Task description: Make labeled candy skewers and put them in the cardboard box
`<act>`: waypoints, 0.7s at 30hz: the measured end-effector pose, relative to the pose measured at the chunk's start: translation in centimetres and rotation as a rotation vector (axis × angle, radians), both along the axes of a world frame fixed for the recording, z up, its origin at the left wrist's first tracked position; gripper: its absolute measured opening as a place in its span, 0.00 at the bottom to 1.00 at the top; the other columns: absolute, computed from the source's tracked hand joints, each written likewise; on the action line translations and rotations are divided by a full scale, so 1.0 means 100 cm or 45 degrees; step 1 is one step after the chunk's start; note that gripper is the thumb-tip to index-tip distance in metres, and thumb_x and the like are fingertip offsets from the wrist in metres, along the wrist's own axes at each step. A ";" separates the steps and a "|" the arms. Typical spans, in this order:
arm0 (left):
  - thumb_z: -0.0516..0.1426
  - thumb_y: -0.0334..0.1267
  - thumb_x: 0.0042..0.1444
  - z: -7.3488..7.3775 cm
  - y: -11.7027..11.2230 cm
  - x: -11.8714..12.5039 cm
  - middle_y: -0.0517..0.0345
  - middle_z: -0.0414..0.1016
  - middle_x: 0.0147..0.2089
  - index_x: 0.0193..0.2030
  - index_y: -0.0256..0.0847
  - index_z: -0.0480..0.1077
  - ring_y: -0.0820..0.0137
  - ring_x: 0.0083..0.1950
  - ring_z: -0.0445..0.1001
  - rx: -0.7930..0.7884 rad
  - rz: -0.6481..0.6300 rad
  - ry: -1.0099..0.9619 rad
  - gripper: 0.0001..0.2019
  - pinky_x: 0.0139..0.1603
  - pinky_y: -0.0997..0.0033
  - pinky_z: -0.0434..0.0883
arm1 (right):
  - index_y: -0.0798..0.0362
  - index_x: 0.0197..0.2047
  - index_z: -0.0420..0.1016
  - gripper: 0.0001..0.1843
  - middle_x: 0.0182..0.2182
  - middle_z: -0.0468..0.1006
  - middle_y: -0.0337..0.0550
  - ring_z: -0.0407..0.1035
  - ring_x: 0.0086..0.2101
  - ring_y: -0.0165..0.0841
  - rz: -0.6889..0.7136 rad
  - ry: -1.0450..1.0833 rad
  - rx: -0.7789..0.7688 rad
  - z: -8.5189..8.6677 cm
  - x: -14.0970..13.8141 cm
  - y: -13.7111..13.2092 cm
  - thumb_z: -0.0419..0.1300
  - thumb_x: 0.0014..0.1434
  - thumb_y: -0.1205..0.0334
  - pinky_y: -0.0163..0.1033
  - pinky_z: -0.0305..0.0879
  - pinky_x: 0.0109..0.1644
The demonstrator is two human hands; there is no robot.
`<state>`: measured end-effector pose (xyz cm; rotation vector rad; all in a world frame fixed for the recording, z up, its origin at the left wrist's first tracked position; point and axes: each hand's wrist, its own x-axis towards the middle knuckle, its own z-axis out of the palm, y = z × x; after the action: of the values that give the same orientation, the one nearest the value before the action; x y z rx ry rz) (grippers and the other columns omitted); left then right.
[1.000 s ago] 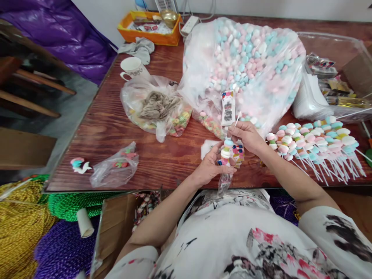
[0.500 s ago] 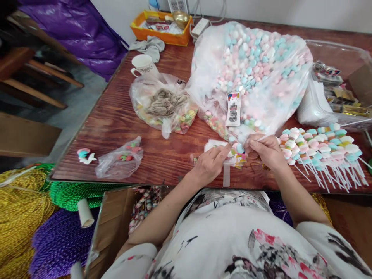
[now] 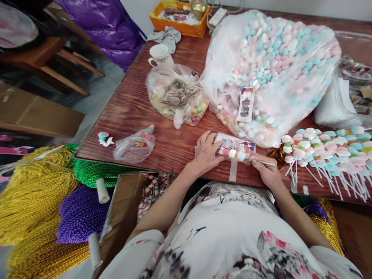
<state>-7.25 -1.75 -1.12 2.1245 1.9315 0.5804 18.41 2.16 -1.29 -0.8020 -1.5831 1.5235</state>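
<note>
My right hand [image 3: 265,167] is closed round the white stick of a marshmallow skewer [image 3: 236,155]. The skewer's pastel pieces point left and lie over a stack of clear bags with printed cards [image 3: 240,144] near the table's front edge. My left hand [image 3: 207,150] rests on the left end of that stack, its fingers spread, thumb and forefinger beside the bags' end. Whether the skewer's tip is inside a bag or on top, I cannot tell. A strip of clear tape [image 3: 233,170] sticks down toward the table edge below the bags.
Finished-looking skewers [image 3: 328,149] are heaped on the right. Behind my hands lies a big bag of pastel marshmallows [image 3: 270,66] with a label packet [image 3: 245,104] on it. Further left are a small candy bag [image 3: 136,144], another bag with a cloth [image 3: 177,93] and a mug [image 3: 161,55].
My right hand has brought the skewer down onto the bag stack. My left hand has gone from the skewer's pieces to the stack's left end, fingers spreading. The view has shifted right.
</note>
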 end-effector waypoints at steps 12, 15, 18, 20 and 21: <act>0.56 0.39 0.56 0.018 -0.005 0.000 0.56 0.70 0.30 0.32 0.38 0.68 0.69 0.33 0.69 0.018 -0.285 -0.175 0.07 0.40 0.67 0.68 | 0.42 0.43 0.82 0.11 0.35 0.83 0.42 0.75 0.38 0.38 0.058 0.059 0.296 0.039 -0.006 -0.002 0.60 0.61 0.65 0.48 0.70 0.47; 0.59 0.44 0.55 0.030 -0.006 0.006 0.64 0.65 0.25 0.29 0.38 0.67 0.75 0.26 0.61 -0.160 -0.279 -0.386 0.12 0.28 0.76 0.58 | 0.42 0.45 0.81 0.12 0.35 0.83 0.42 0.74 0.37 0.37 0.185 -0.036 0.379 0.057 -0.005 0.006 0.59 0.62 0.65 0.48 0.71 0.46; 0.62 0.46 0.51 0.034 -0.004 0.013 0.67 0.62 0.23 0.26 0.37 0.65 0.78 0.25 0.56 -0.269 -0.298 -0.553 0.15 0.26 0.78 0.55 | 0.43 0.44 0.80 0.11 0.34 0.83 0.42 0.74 0.36 0.36 0.278 -0.052 0.470 0.070 -0.008 0.012 0.59 0.62 0.65 0.46 0.71 0.44; 0.63 0.44 0.49 0.034 -0.003 0.015 0.68 0.60 0.22 0.24 0.37 0.65 0.79 0.25 0.55 -0.298 -0.286 -0.616 0.15 0.26 0.78 0.54 | 0.44 0.44 0.79 0.12 0.34 0.83 0.41 0.74 0.35 0.35 0.343 -0.085 0.622 0.076 -0.011 0.014 0.58 0.62 0.68 0.46 0.70 0.44; 0.63 0.44 0.49 0.034 -0.002 0.017 0.68 0.60 0.22 0.24 0.36 0.65 0.79 0.25 0.55 -0.309 -0.277 -0.641 0.15 0.26 0.78 0.54 | 0.44 0.44 0.79 0.13 0.34 0.83 0.41 0.74 0.35 0.35 0.363 -0.125 0.711 0.079 -0.013 0.014 0.58 0.61 0.69 0.47 0.69 0.45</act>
<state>-5.60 -1.95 2.28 1.7897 1.4009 0.7110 17.12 3.58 6.59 -0.3486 -2.1299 1.1385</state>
